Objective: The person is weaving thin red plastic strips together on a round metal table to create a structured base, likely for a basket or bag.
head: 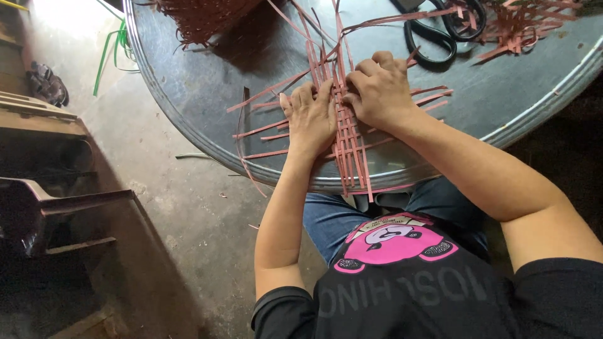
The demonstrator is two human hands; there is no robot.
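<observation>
Seen from above, a person in a black top and blue jeans sits at the near edge of a round grey metal table (188, 94) with a raised rim. On it, close to that near edge, lies a flat mat of thin reddish-brown weaving strips (347, 147), partly interlaced, with loose ends fanning out left, right and toward the far edge; a few ends hang over the near rim.

The left hand (311, 116) lies flat, fingers together and extended, palm pressing the left part of the mat, apparently to pin the woven strips so they do not slide. The right hand (380, 88) rests just beside it, touching it, fingers curled down onto the upright strips at the mat's middle; it seems to be pressing or pinching a strip, but whether it actually grips one cannot be told.

At the far edge, right of centre, lies a pair of black-handled scissors (433, 41) with strips across it. Farther right is a loose tangle of reddish offcuts (521, 25). At the far left edge sits part of a woven reddish basket-like piece (201, 19); its contents are not visible.
</observation>
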